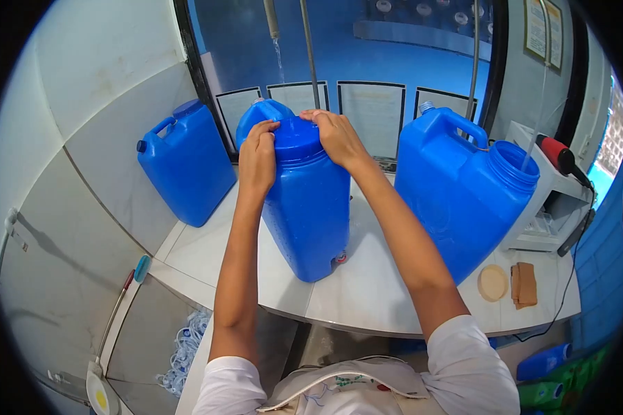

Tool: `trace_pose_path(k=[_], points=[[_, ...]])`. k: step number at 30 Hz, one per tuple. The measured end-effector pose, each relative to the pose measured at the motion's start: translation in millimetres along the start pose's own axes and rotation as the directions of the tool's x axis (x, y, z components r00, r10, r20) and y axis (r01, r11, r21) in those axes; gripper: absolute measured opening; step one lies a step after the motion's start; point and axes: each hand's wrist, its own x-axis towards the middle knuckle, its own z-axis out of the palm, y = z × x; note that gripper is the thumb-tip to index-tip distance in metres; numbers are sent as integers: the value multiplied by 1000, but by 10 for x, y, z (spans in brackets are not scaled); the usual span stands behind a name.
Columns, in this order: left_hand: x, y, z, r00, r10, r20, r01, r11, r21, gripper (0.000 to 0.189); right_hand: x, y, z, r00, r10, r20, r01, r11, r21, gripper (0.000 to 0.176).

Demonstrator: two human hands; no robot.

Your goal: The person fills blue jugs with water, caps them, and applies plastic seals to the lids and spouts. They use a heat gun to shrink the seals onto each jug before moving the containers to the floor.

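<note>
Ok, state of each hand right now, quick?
Left hand: partly closed, gripping the left edge of the blue lid.
Right hand: partly closed, gripping the same lid's right edge.

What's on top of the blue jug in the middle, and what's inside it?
On the jug there's a blue lid, with the left hand and right hand touching it. The lid and sides cover the inside, so I can't tell what's in there.

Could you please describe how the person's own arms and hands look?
Short white sleeves end above the elbows, leaving the forearms bare. The left hand and right hand wear no gloves, and no watch or bracelet shows at either wrist.
</note>
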Motion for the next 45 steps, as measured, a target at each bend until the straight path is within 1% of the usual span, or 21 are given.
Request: trace_pose_path(k=[2,4,6,8,9,11,12,14,22,28,29,30,31,33,34,36,40,41,42,43,45], points=[[95,-173,-89,983,43,176,-30,997,-76,40,-94,-179,6,997,78,24,-78,997,3,46],[207,-378,-123,984,-2,178,11,999,-48,42,-270,-408,60,993,42,-113,-67,971,-231,38],[219,-422,-181,982,-40,183,43,999,-14,44,-391,-334,-41,991,71,-117,-95,974,-207,41],[59,-236,-220,989,-146,0,146,988,-57,51,-446,-179,-184,986,15,-167,-2,997,76,33],[-45,-161,-225,996,-84,-28,85,995,47,56,-491,-170,-217,986,9,-167,4,997,77,33],[-235,28,-196,994,-108,-16,108,994,-12,56,-640,-199,-244,963,-227,-146,206,967,-147,28],[-297,75,-170,991,-133,-2,133,989,-69,56,-704,-244,-220,964,-226,-141,206,968,-146,28],[-332,93,-111,982,-187,41,188,981,-41,55,-764,-380,-151,943,-325,-76,269,874,-405,31],[-323,120,-69,976,-219,14,219,976,0,53,-725,-648,130,915,-393,-90,302,816,-493,29],[-259,372,74,926,-369,-72,376,918,126,63,-422,-191,-274,927,-308,-213,124,790,-600,18],[-253,398,114,923,-365,-123,380,915,137,66,-174,50,-256,974,-125,-187,83,972,-222,21],[-246,383,123,923,-364,-122,379,915,138,66,-17,179,-251,996,37,-86,-20,982,189,26],[-237,344,142,927,-355,-123,372,914,160,68,66,149,-200,995,37,-89,-20,982,190,26],[-178,234,137,930,-350,-112,361,928,96,68,199,86,-22,903,309,298,-418,793,443,42],[-89,67,76,931,-348,-110,358,929,95,68,131,45,-29,904,310,295,-417,794,443,42],[112,-341,-79,924,-344,165,361,929,-80,70,-131,-150,-62,973,227,35,-221,967,-124,55],[240,-316,-182,902,-352,250,371,928,-33,71,-231,-511,-302,936,352,-12,-339,891,-302,66],[144,-80,-206,936,-286,206,318,938,-141,74,-18,-304,-336,897,440,-40,-436,867,-240,61],[9,160,-181,961,-226,160,260,934,-244,77,241,37,-247,937,348,-33,-347,919,-187,58],[-171,306,-11,948,-316,43,317,947,-42,78,400,291,-127,967,251,-36,-254,958,-135,54],[-297,417,170,933,-336,-127,355,917,184,74,334,323,92,934,261,245,-348,824,447,45]])
